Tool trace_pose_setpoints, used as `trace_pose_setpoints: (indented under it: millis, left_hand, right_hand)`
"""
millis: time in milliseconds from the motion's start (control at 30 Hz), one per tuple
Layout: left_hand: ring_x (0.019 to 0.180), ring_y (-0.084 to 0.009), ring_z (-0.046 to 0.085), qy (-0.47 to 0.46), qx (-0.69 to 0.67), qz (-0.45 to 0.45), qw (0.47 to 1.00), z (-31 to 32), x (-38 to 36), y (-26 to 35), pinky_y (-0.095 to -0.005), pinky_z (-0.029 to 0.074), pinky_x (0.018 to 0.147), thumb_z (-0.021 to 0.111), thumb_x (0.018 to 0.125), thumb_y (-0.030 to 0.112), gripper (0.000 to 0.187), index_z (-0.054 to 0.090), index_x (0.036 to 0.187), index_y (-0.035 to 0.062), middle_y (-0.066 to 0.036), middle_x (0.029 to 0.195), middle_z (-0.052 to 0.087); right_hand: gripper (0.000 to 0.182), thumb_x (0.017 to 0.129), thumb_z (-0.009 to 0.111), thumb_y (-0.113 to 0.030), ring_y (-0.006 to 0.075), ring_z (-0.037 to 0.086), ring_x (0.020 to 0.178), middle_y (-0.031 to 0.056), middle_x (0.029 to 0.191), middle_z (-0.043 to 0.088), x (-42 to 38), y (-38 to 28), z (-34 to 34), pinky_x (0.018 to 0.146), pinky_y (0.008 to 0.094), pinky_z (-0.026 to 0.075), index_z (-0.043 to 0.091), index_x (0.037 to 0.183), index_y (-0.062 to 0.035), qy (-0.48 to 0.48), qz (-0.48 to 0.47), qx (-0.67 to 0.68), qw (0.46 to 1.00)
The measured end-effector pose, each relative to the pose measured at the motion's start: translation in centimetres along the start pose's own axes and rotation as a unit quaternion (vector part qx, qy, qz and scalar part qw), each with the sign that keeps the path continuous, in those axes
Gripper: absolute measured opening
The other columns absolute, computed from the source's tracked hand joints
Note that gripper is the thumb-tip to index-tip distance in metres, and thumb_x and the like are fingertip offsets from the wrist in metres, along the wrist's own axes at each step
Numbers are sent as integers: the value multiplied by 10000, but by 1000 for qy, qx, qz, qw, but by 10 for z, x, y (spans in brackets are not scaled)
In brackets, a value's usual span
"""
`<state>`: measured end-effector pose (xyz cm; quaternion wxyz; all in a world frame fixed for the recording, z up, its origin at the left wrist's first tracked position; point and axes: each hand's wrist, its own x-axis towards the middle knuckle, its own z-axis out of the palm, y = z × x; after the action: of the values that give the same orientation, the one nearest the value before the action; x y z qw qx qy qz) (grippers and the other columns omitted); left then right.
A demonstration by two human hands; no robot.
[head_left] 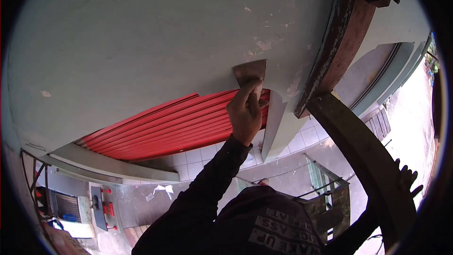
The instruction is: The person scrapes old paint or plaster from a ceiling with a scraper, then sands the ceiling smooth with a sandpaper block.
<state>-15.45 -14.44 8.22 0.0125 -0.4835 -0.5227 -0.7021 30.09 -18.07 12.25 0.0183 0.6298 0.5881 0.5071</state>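
My left hand (pixel 245 113) is closed around the handle of a scraper with a wide, flat metal blade (pixel 251 70). The blade's edge lies against the pale grey-green wall (pixel 141 52), just above a red ribbed shutter (pixel 184 125). Chips and bare patches mark the paint near the blade. On the right, my right hand (pixel 408 179) appears dark beside a long beam (pixel 354 141). Its fingers stick out apart past the beam's far edge, while the beam hides part of the hand and forearm.
Far below lies a floor with white tiles (pixel 200 156). A reddish-brown peeling beam (pixel 347 42) runs along the wall at the upper right. A green metal frame (pixel 323 184) stands low behind my body. Dark metal bars (pixel 37 179) are at the lower left.
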Motion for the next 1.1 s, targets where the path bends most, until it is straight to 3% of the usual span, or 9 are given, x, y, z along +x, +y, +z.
trace_pose_setpoints:
  millis: [100,200,233,400,467,600,833,933,1100]
  left_hand:
    - [688,-186,726,4,25,-5,1000,-13,-38,-37,-295,610,572,479,1034,6,191,644,1131,4,-119,922,701]
    - [629,-160,691,-11,32,-88,996,-41,-61,-43,-271,552,503,483,1038,16,181,643,1123,9,-107,898,687]
    - [568,-130,636,-17,56,-71,996,-54,-61,-36,-266,497,462,480,1039,25,245,550,1274,32,-127,870,681]
    - [618,-200,690,-80,130,-48,987,-141,-50,-10,-305,533,559,550,983,-15,531,324,1462,28,-150,892,686]
    - [892,-370,747,-133,247,23,960,-178,-34,9,-384,593,730,550,979,-2,532,350,1472,7,-269,1080,699]
    - [885,-349,744,-193,395,58,896,-208,5,56,-398,605,679,594,969,28,491,463,1443,38,-219,1087,708]
    - [757,-319,731,-281,482,109,823,-184,43,72,-382,605,607,616,975,106,525,478,1480,151,-200,986,706]
    - [861,-327,742,-296,464,101,829,-146,50,75,-392,617,683,636,967,102,504,503,1453,107,-205,992,728]
    - [679,-336,719,-284,376,181,863,-62,45,33,-399,598,571,554,904,5,622,441,1495,161,-205,916,709]
  right_hand:
    - [551,919,618,-579,408,525,1243,134,1197,564,6,-2,-10,984,806,371,597,1248,-137,-11,-5,-29,1000]
    - [508,921,631,-553,407,542,1219,136,1153,580,18,-4,-42,980,800,381,615,1209,-135,135,-29,3,990]
    - [486,922,637,-540,408,548,1210,136,1134,587,20,-5,-46,979,798,385,623,1193,-137,193,-40,23,980]
    - [444,934,640,-478,414,542,1216,140,1149,584,8,-6,-13,980,787,395,602,1230,-149,41,3,-2,999]
    - [431,938,635,-461,421,541,1215,139,1156,583,9,-7,-20,981,787,394,595,1243,-160,20,2,-2,1000]
    - [417,944,624,-438,436,539,1205,137,1185,575,8,-8,-23,982,794,386,583,1280,-196,6,-6,-6,1000]
    - [449,944,612,-445,449,533,1200,138,1210,564,5,8,10,987,807,369,549,1335,-233,78,-56,27,995]
    - [464,940,607,-474,446,522,1215,131,1215,562,1,13,20,993,815,354,549,1337,-240,101,-52,78,990]
    - [470,925,606,-525,434,499,1245,106,1226,556,4,11,17,1000,824,334,573,1317,-267,135,-28,122,983]
